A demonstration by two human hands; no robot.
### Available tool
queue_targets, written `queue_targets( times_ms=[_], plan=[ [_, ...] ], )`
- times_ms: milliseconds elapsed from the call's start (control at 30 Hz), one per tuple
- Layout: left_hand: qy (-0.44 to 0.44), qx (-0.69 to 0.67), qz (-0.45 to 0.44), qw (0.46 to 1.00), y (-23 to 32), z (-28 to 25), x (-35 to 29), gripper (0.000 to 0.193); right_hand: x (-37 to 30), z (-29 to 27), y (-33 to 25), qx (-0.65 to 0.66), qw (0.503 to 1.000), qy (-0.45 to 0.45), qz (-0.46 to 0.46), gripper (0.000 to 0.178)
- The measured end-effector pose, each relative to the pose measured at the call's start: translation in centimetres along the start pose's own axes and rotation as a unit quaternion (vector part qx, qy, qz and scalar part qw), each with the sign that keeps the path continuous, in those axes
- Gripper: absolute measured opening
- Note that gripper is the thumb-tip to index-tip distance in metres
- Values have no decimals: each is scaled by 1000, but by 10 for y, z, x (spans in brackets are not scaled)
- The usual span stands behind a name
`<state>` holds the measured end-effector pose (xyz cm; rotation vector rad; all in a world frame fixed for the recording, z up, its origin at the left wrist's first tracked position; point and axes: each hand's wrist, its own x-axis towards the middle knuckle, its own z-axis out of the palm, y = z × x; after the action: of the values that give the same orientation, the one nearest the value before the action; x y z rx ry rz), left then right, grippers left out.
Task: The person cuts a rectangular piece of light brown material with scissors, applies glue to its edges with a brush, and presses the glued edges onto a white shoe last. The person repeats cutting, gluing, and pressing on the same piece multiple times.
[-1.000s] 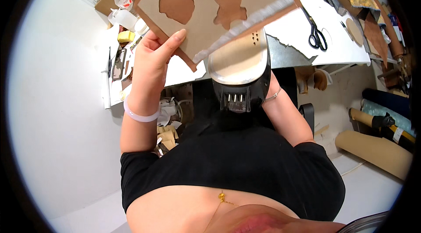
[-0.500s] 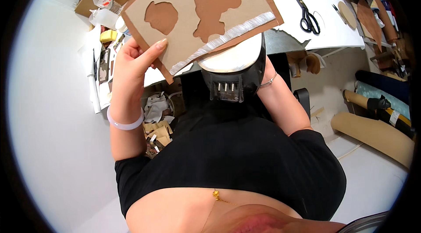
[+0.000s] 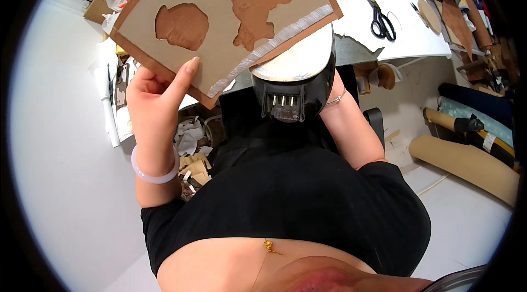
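Note:
My left hand (image 3: 156,89) pinches the lower left edge of a brown leather panel (image 3: 184,28), thumb on top and fingers behind. A beige layer on the panel has irregular cut-outs that show brown leather. A shiny whitish strip (image 3: 280,39) runs along its lower side. The panel's lower right part overlaps a black cordless iron (image 3: 293,91), whose pale soleplate (image 3: 296,61) faces up and whose metal contacts point towards me. My right hand (image 3: 336,84) is round the iron's far right side. Its fingers are hidden behind the body, which it appears to hold up.
Black-handled scissors (image 3: 379,14) lie on the white worktable (image 3: 420,39), with leather scraps (image 3: 455,23) further right. Bottles (image 3: 114,2) and a cardboard box (image 3: 101,3) stand at the far left. A scrap bin (image 3: 195,138) is below the table; material rolls (image 3: 472,168) lie at right.
My left hand and the leather panel have shifted left and slightly down, uncovering more of the iron's soleplate. The iron and my right arm stay nearly where they were.

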<state>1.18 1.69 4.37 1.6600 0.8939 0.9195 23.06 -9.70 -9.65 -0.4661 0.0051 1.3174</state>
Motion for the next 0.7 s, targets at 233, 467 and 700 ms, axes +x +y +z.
queue_targets(
  times_ms=[233,467,700],
  plan=[
    [-26,34,64,997,2,-5,-11,20,2,0,2,-3,1000,0,-8,55],
    [-11,83,174,981,3,-1,-21,19,0,1,3,-4,1000,5,-6,54],
    [-78,176,294,936,6,-5,-28,23,-1,-1,3,-16,1000,-16,-17,54]
  ],
)
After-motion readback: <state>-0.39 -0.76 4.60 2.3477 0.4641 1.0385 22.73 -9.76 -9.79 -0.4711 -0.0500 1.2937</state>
